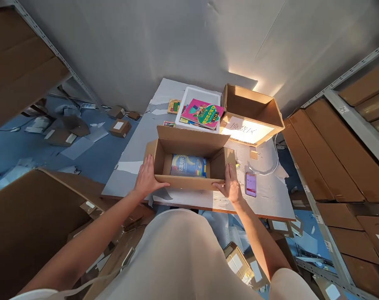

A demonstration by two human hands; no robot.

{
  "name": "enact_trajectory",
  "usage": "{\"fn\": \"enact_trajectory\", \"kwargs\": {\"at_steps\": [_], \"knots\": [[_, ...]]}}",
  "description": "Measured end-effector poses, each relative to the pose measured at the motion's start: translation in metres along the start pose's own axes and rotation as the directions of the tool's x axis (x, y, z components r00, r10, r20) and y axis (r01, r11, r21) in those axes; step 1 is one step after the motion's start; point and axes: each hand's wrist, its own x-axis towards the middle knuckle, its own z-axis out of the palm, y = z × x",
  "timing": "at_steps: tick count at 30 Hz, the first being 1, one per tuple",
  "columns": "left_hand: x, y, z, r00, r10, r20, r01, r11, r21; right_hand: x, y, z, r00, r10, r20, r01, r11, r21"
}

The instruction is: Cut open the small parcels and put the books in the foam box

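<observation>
An open cardboard box (191, 182) sits near the front edge of the table, its far flap standing up. Inside on the bottom lies a blue book (188, 166) with a yellow patch at one corner. My left hand (146, 177) grips the box's left front corner, thumb along the front wall and fingers on the left side. At the right front corner my right hand (230, 186) holds the box the same way. The lower parts of the box's walls are partly hidden by the hands.
Behind the box, a white tray (189, 93) carries several books, with a pink book (203, 112) on top. A larger open box (255, 114) with a handwritten sheet stands at the back right. A phone (250, 184) lies right of my hand. Shelves with cartons (330, 150) flank the table.
</observation>
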Motion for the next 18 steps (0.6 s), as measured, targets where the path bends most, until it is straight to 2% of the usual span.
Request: {"fn": "enact_trajectory", "kwargs": {"at_steps": [2, 5, 7, 9, 10, 11, 12, 13, 15, 17, 18], "knots": [[-0.012, -0.002, 0.002, 0.999, 0.041, -0.030, -0.042, 0.998, -0.039, -0.014, -0.006, -0.005, 1.000, 0.015, 0.011, -0.015, 1.000, -0.015], [-0.027, -0.004, 0.004, 0.996, 0.079, -0.027, -0.081, 0.995, -0.062, -0.025, -0.021, -0.030, 0.995, 0.055, 0.082, -0.044, 0.990, -0.134], [-0.033, -0.005, 0.006, 0.997, 0.073, -0.014, -0.074, 0.994, -0.075, -0.014, -0.041, -0.049, 0.990, 0.016, 0.141, 0.015, 0.976, -0.219], [-0.037, -0.005, 0.009, 0.997, 0.071, -0.015, -0.072, 0.993, -0.096, 0.014, -0.068, -0.060, 0.954, -0.109, 0.278, 0.180, 0.953, -0.244], [-0.039, -0.006, 0.010, 0.997, 0.073, -0.021, -0.075, 0.992, -0.105, 0.034, -0.084, -0.060, 0.919, -0.147, 0.366, 0.245, 0.940, -0.239], [-0.041, -0.006, 0.012, 0.997, 0.075, -0.027, -0.077, 0.991, -0.113, 0.056, -0.101, -0.055, 0.864, -0.197, 0.463, 0.327, 0.919, -0.218], [-0.043, -0.006, 0.013, 0.997, 0.076, -0.031, -0.079, 0.990, -0.118, 0.079, -0.118, -0.046, 0.785, -0.255, 0.565, 0.425, 0.884, -0.192], [-0.045, -0.007, 0.014, 0.996, 0.077, -0.034, -0.081, 0.989, -0.121, 0.103, -0.133, -0.034, 0.687, -0.307, 0.659, 0.527, 0.834, -0.161], [-0.048, -0.007, 0.014, 0.996, 0.085, -0.041, -0.089, 0.988, -0.127, 0.142, -0.160, -0.003, 0.590, -0.376, 0.714, 0.615, 0.783, -0.096], [-0.050, -0.008, 0.014, 0.993, 0.103, -0.056, -0.110, 0.985, -0.133, 0.169, -0.178, 0.029, 0.473, -0.452, 0.757, 0.699, 0.715, -0.010], [-0.050, -0.009, 0.014, 0.992, 0.111, -0.064, -0.119, 0.984, -0.135, 0.177, -0.184, 0.043, 0.399, -0.489, 0.775, 0.739, 0.672, 0.043]]}}
